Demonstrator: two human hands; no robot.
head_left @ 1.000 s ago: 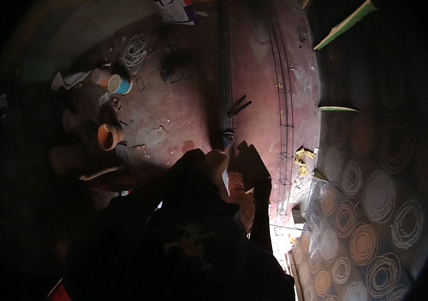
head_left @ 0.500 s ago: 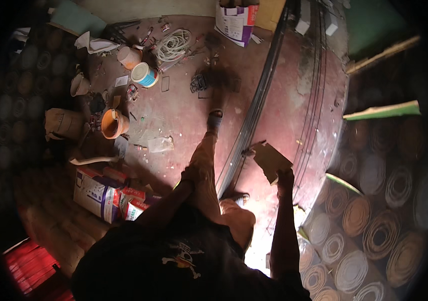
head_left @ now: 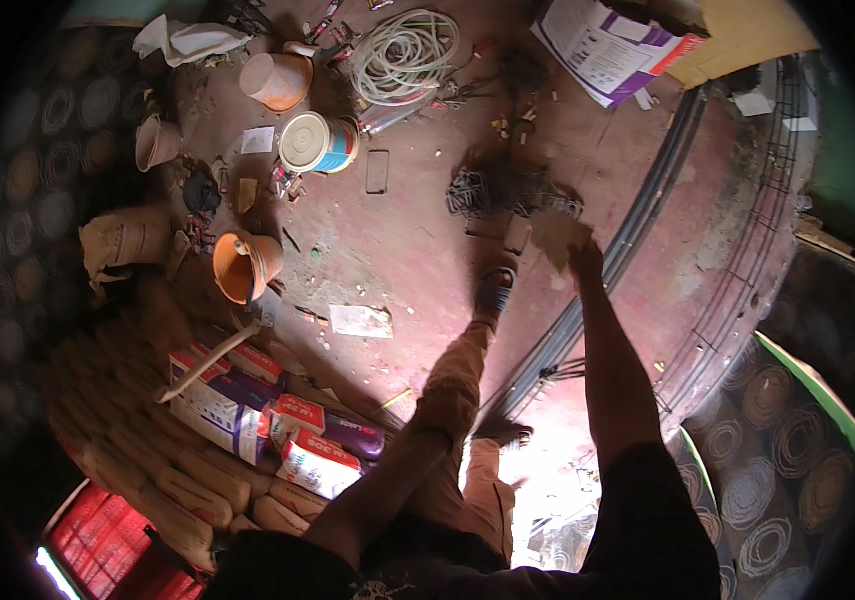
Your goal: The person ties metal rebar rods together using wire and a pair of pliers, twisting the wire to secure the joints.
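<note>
My right hand [head_left: 583,258] grips a piece of brown cardboard [head_left: 555,234], held out low over the floor and blurred by motion. Just beyond the cardboard lies a dark pile of thin bent pieces, perhaps wire [head_left: 469,193], under a dark, smoky-looking patch. My left hand [head_left: 439,428] rests at my left knee, its fingers lost in shadow against the brown trousers. My sandalled left foot [head_left: 495,286] stands forward, close to the pile.
Long dark bars [head_left: 587,310] run along the floor at right, beside a wire frame [head_left: 747,255]. An orange bucket [head_left: 247,266], a lidded paint tub [head_left: 315,143], a coiled pale hose [head_left: 402,58] and an open carton [head_left: 612,50] stand around. Stacked sacks [head_left: 187,495] fill the lower left.
My right hand has swung the cardboard forward and left, from beside the bars to near the dark pile. I lean further forward, and the view has shifted. My left hand stays at the knee.
</note>
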